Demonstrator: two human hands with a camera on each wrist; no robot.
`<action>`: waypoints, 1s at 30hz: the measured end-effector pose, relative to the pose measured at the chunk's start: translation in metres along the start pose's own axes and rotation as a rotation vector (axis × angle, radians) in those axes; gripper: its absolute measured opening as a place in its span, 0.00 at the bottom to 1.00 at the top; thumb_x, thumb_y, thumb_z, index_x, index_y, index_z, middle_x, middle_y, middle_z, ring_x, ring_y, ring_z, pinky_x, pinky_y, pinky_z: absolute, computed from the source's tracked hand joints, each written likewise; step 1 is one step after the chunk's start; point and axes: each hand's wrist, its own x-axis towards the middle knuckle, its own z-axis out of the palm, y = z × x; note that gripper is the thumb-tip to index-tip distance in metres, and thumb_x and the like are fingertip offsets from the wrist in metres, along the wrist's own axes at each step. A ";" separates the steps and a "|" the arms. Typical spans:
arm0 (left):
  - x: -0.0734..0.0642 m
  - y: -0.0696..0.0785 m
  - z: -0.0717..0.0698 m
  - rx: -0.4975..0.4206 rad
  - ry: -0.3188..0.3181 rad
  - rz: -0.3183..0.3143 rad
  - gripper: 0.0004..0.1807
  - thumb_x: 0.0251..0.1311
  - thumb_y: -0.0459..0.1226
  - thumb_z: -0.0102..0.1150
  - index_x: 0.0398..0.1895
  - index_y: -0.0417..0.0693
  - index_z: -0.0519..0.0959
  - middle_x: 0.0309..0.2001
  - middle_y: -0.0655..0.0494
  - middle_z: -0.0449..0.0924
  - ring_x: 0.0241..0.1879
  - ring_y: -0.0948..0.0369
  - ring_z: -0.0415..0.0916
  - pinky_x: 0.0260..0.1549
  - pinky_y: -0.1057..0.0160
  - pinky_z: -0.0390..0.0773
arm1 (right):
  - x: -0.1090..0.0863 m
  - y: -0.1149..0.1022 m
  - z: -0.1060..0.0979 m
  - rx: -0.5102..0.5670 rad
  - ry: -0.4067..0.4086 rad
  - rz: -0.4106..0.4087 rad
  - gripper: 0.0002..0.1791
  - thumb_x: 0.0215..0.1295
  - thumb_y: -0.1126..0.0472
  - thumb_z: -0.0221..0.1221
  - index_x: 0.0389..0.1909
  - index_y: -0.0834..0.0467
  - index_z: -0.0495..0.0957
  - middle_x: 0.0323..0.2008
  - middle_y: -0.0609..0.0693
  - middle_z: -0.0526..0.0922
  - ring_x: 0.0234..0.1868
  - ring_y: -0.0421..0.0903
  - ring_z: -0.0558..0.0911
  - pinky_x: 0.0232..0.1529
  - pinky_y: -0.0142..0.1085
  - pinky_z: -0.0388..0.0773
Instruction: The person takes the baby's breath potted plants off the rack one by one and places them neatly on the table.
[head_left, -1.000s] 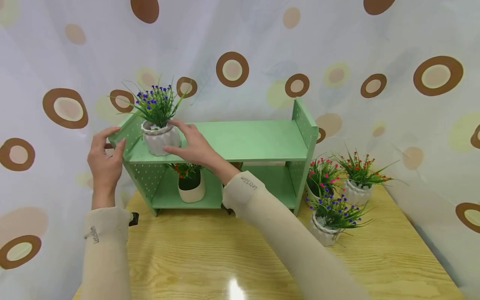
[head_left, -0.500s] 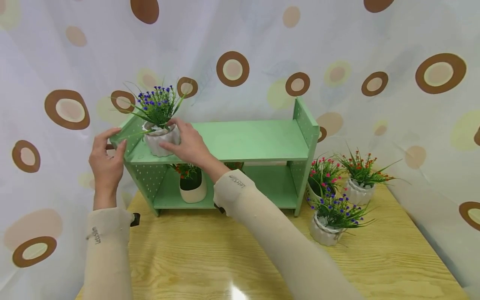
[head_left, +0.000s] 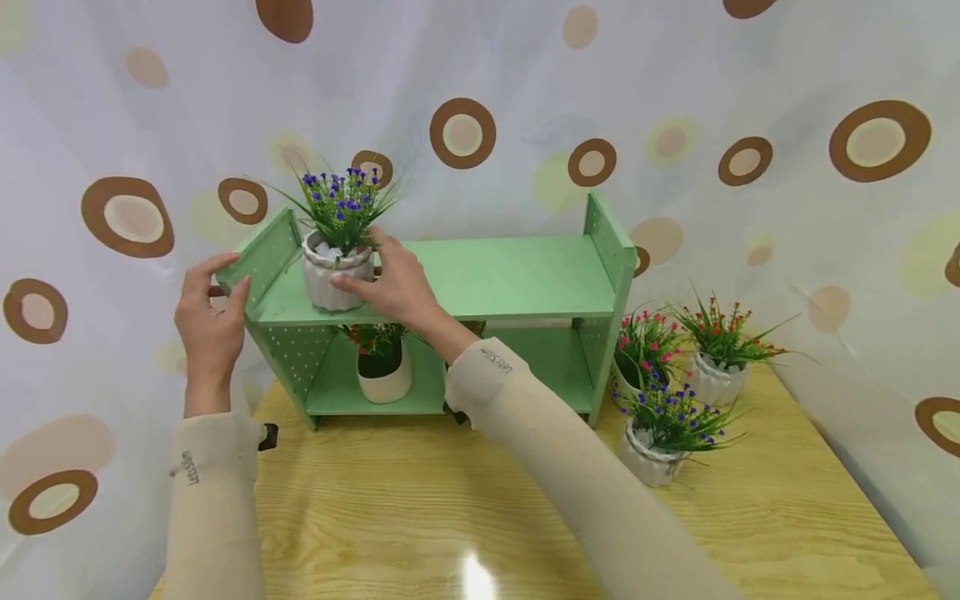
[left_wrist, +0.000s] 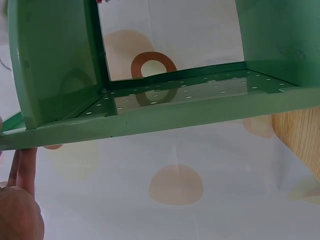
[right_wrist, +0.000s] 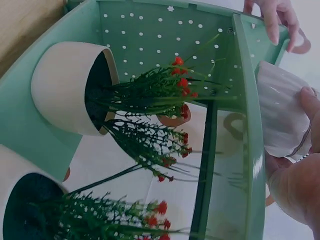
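Observation:
My right hand (head_left: 405,287) holds a white fluted flowerpot (head_left: 337,282) with purple flowers, thumb on the near side and fingers behind. The pot stands upright at the left end of the top board of a green two-tier shelf (head_left: 510,275). In the right wrist view, the same fluted pot (right_wrist: 282,110) shows beyond the board's edge. At the far left, my left hand (head_left: 213,321) grips the front edge of the shelf's side panel (head_left: 258,258) between thumb and fingers. The left wrist view shows fingers (left_wrist: 26,172) against that panel's edge.
Below, a cream pot (head_left: 385,379) with red flowers stands on the lower board; a second cream pot (right_wrist: 15,172) is beside it. Right of the shelf, on the wooden table (head_left: 375,508), are a pink-flowered plant (head_left: 648,342), a red-flowered plant (head_left: 716,379) and a purple-flowered plant (head_left: 652,458).
The right hand and the purple-flowered pot have shifted slightly right, away from the left side panel, and the plant has turned a little. The left hand keeps its place on the panel.

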 end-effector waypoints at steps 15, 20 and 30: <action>0.000 -0.001 0.000 0.001 -0.002 -0.003 0.19 0.70 0.35 0.63 0.63 0.55 0.82 0.61 0.56 0.81 0.40 0.77 0.68 0.43 0.75 0.66 | -0.039 0.019 -0.045 0.177 0.030 0.003 0.39 0.64 0.52 0.72 0.73 0.54 0.67 0.62 0.54 0.77 0.58 0.56 0.86 0.48 0.35 0.86; 0.000 -0.002 0.001 0.010 0.007 -0.011 0.20 0.70 0.33 0.63 0.63 0.53 0.82 0.61 0.53 0.81 0.40 0.78 0.67 0.43 0.76 0.65 | -0.053 0.023 -0.061 0.193 0.056 -0.021 0.39 0.63 0.53 0.73 0.72 0.55 0.68 0.63 0.55 0.77 0.56 0.56 0.87 0.49 0.36 0.86; -0.002 0.002 0.002 0.019 0.017 -0.031 0.20 0.70 0.32 0.61 0.63 0.49 0.81 0.62 0.50 0.80 0.40 0.77 0.66 0.42 0.74 0.66 | -0.093 0.036 -0.093 0.243 0.079 0.027 0.35 0.62 0.56 0.73 0.69 0.54 0.71 0.62 0.55 0.76 0.58 0.59 0.86 0.47 0.40 0.87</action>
